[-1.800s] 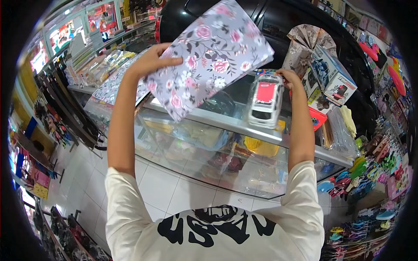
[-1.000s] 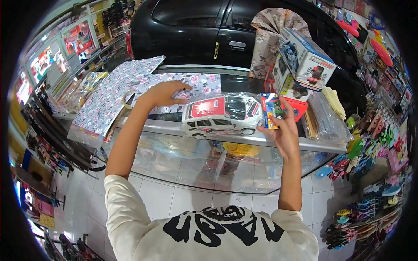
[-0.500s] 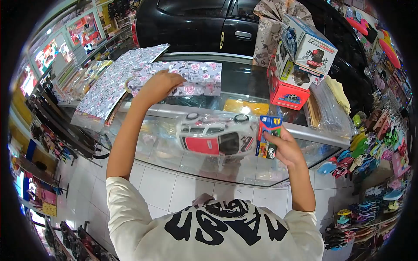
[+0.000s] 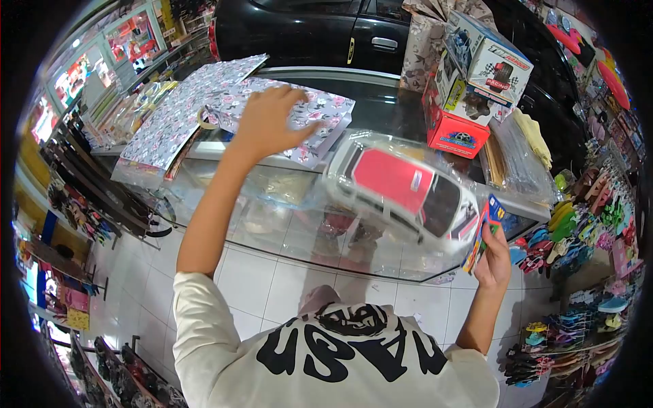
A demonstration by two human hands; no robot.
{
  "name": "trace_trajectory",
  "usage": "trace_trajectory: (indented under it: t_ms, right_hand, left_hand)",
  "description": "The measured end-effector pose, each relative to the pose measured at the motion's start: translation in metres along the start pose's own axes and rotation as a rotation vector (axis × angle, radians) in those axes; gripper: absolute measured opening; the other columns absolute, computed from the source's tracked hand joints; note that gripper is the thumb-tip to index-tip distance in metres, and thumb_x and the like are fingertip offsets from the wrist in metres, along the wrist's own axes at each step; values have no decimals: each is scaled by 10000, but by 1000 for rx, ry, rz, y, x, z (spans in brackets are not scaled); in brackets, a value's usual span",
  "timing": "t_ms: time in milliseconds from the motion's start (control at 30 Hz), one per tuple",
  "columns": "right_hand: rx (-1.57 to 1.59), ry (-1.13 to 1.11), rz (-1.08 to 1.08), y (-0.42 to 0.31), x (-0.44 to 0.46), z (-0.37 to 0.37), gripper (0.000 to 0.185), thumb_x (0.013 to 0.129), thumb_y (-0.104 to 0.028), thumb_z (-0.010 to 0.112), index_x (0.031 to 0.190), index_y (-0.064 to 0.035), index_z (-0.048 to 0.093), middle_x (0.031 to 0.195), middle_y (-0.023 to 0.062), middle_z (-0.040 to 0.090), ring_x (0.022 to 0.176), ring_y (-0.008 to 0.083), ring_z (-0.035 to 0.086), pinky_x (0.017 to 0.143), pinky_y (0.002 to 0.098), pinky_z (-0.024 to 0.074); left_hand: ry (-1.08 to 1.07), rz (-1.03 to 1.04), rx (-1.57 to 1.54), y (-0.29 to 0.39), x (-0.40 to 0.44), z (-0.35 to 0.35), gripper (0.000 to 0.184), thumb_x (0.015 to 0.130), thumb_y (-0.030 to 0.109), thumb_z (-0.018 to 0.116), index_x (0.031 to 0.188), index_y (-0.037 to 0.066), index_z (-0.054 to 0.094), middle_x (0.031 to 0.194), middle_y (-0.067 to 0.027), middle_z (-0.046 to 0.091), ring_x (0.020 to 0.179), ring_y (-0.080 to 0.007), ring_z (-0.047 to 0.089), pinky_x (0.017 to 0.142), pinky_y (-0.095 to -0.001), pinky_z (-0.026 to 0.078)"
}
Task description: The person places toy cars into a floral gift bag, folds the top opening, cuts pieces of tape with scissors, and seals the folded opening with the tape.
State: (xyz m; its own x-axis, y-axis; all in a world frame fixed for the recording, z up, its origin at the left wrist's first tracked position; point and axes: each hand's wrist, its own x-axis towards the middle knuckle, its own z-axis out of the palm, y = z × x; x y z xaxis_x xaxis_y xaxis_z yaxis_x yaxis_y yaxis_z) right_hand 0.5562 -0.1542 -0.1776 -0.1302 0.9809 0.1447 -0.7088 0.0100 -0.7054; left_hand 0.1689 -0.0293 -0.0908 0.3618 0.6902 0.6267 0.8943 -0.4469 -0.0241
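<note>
My right hand (image 4: 492,257) grips the blue and red header card (image 4: 481,234) of a bagged toy. Inside the clear plastic is a white toy car (image 4: 401,187) with a red roof, tilted and held over the counter's front edge. My left hand (image 4: 271,122) has its fingers apart above floral wrapping paper (image 4: 326,109) on the counter; whether it touches the paper is unclear. To its left, a roll of tape (image 4: 206,119) rests by the floral sheets.
Stacked toy boxes (image 4: 469,88) stand on the glass counter (image 4: 272,224) at the right, beside a pile of plastic packets (image 4: 513,163). Behind the counter is a black car (image 4: 292,34). Sandals (image 4: 561,228) hang at the right and belts (image 4: 102,190) at the left.
The bagged toy car has swung up and right, its roof turning toward me. My left hand has risen off the paper and spread its fingers; the folded paper has shifted and tilted.
</note>
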Motion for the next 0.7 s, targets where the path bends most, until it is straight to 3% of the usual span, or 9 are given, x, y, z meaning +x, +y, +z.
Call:
trace_trajectory:
  t_ms: [133,233,333,700]
  right_hand:
    - [-5,81,-65,15,19,-5,369,897,-41,529,1260,-48,467,1192,76,565,1101,205,544,969,366,413]
    - [100,49,-66,26,31,-7,336,920,-46,485,1255,-36,464,1207,90,566,1122,209,543,981,378,421]
    - [109,113,-52,38,42,1,362,897,-61,545,1253,-77,478,1183,60,567,1104,205,536,967,382,408]
    - [256,127,-3,77,67,17,302,900,-93,552,1196,-50,507,1162,69,582,1084,207,552,953,377,421]
  left_hand:
    - [-83,65,320,21,14,24,252,745,309,662,851,84,620,913,-119,606,922,-298,596,782,-404,455]
    - [-208,-8,231,22,24,19,215,751,287,664,829,90,633,819,-116,628,812,-281,627,692,-387,484]
    - [-134,-40,166,21,27,6,208,760,289,655,815,90,638,740,-96,640,708,-271,633,617,-377,490]
    - [-9,-143,106,15,15,-11,152,785,208,608,833,66,630,738,-89,662,655,-260,645,598,-356,497]
